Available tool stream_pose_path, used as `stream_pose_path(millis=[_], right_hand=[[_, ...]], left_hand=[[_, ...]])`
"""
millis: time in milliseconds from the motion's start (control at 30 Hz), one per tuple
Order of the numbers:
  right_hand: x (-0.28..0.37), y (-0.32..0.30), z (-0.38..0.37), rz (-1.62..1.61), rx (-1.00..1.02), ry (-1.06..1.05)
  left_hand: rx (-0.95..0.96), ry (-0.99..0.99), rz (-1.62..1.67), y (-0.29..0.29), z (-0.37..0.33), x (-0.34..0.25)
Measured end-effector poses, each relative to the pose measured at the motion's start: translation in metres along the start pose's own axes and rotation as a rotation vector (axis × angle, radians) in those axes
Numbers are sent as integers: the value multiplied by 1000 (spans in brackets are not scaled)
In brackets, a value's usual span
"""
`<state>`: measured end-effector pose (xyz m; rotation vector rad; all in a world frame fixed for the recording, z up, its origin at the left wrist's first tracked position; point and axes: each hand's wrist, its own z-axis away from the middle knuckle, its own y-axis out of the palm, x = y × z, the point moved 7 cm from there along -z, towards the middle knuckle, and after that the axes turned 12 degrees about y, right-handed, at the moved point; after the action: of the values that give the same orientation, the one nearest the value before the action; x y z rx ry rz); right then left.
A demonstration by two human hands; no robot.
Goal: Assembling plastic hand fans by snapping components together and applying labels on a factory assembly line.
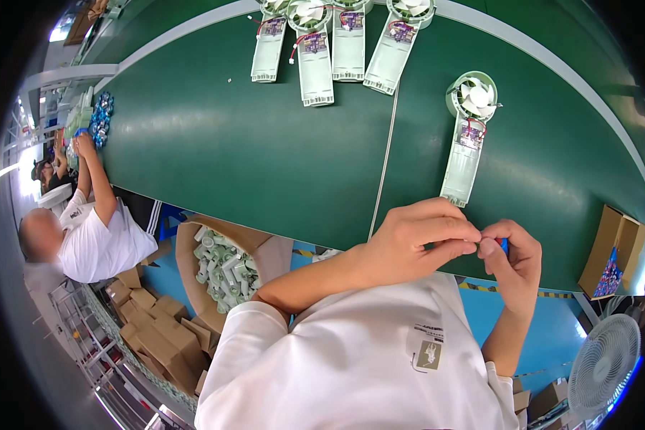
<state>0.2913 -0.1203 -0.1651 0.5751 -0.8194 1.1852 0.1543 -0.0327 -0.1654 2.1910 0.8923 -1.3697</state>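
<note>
My left hand [424, 235] and my right hand [514, 262] meet at the near edge of the green table, fingertips touching. The right one is closed on a small blue object [504, 246], mostly hidden by its fingers. Thumb and forefinger of the left one are pinched together; whatever lies between them is too small or covered to make out. Just beyond them an open pale-green handheld fan housing [464, 168] lies on the table. It has a round head with white blades [476, 97], and a purple circuit board [470, 135] with red wires.
Several similar fan housings [315, 72] lie along the far side of the green table [251, 143]. A cardboard box [600, 251] with blue pieces stands at right, above a white floor fan [604, 365]. Pale-green parts fill a carton [265, 261] at left. A co-worker [107, 233] works farther left.
</note>
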Motion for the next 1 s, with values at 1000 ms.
stream_pose_path(millis=[1000], right_hand=[[19,-6,-39,-29,-115,-253]], left_hand=[[-178,323,-418,-18,-23,3]])
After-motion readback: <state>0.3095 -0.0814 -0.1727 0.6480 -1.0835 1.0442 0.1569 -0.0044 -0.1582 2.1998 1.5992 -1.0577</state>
